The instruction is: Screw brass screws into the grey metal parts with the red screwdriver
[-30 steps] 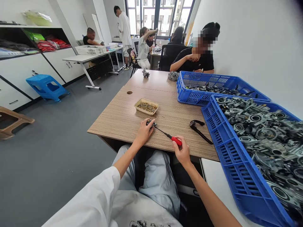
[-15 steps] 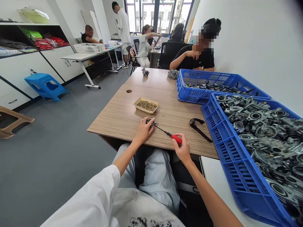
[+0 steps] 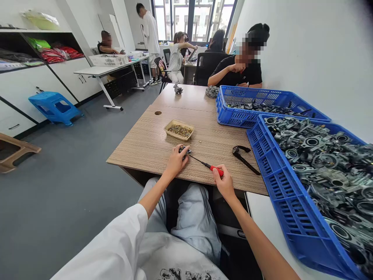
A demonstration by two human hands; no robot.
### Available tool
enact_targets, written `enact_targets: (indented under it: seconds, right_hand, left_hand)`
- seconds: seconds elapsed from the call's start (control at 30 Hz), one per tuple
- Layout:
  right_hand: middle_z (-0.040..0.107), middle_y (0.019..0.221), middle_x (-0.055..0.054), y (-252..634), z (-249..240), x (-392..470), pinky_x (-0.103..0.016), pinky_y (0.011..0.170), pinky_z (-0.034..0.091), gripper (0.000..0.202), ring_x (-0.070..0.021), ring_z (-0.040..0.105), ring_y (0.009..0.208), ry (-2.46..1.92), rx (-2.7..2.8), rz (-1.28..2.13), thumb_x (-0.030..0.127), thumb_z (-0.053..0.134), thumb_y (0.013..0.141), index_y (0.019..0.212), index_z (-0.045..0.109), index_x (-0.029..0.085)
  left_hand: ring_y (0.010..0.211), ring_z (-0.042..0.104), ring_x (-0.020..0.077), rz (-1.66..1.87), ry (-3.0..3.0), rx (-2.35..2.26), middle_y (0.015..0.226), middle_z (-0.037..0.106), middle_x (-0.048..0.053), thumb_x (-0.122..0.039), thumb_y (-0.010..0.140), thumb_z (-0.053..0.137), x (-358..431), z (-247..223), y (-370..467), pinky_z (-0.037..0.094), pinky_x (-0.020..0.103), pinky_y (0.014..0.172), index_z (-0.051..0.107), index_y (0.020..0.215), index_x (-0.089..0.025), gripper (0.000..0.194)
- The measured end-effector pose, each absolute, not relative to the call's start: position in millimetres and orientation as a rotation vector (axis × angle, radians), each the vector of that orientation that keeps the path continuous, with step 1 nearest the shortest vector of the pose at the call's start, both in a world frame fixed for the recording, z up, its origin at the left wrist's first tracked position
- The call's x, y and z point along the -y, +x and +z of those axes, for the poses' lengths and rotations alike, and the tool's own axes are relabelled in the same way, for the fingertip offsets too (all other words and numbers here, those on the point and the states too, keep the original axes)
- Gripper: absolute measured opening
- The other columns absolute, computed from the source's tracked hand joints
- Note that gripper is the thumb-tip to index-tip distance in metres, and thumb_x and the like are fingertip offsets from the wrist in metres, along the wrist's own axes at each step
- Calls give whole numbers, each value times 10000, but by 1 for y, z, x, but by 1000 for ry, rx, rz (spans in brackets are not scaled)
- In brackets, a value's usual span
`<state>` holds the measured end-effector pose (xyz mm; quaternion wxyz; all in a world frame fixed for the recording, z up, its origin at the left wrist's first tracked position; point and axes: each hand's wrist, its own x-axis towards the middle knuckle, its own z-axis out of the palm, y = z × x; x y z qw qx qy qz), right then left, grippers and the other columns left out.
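My left hand (image 3: 176,161) is closed around a small grey metal part (image 3: 184,150), holding it against the wooden table; the fingers cover much of it, so its exact kind is unclear. In my right hand (image 3: 223,182) is a screwdriver (image 3: 218,170) with a red handle and a long dark shaft. The shaft slants up to the left, and its tip meets the right side of the metal part. Just beyond my left hand stands a beige tray (image 3: 167,133) of small brass-coloured pieces, perhaps screws.
On the right, one blue crate (image 3: 279,190) is heaped with grey metal castings, and another blue crate (image 3: 230,118) behind it holds dark parts. A black wristwatch (image 3: 243,157) lies on the table (image 3: 140,136). A person in black (image 3: 237,72) sits across.
My right hand's fingers have shifted slightly on the red handle. The screwdriver tip stays at the metal part, and my left hand keeps its hold. The whole view has drifted slightly.
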<state>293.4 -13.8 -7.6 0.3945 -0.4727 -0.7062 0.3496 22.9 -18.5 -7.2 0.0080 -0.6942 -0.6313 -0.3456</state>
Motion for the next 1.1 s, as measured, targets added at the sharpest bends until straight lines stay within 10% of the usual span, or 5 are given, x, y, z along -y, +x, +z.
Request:
enact_targets:
  seconds: [1.1]
  right_hand:
    - [511, 631, 49, 295, -7, 14, -303, 525, 409, 273, -183, 492, 508, -1196, 1823, 895, 490, 573, 968, 1076, 475, 260]
  left_hand:
    - [1318, 462, 308, -1136, -2154, 1964, 1433, 469, 137, -263, 993, 561, 19, -7, 24, 426, 493, 1156, 531, 1501, -263, 509]
